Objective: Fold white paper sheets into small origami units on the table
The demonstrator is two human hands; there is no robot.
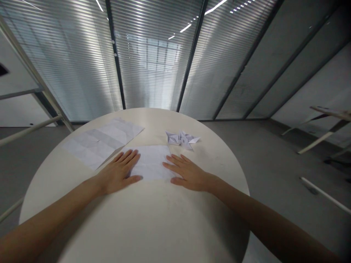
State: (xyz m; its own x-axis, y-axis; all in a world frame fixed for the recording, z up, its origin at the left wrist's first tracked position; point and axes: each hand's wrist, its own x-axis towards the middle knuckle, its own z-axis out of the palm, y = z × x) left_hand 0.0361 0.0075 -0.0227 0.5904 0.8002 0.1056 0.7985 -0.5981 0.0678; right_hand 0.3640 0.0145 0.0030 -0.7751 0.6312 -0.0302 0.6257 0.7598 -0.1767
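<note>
A white sheet of paper point(150, 162) with faint crease lines lies flat on the round white table. On its left edge rests my left hand point(120, 171), palm down with the fingers stretched out. My right hand point(189, 171) lies flat on the right edge of the same sheet, its fingers spread. Just beyond my right hand sit folded white paper shapes point(182, 139) with pointed tips. To the left, a larger creased sheet of paper point(101, 140) lies spread out, one corner close to my left hand.
The round table point(142, 223) has its far edge near a glass partition with blinds point(153, 65). A pale metal frame point(30, 129) stands on the left. At the right is another table point(329, 113) with slanted legs on the grey floor point(263, 157).
</note>
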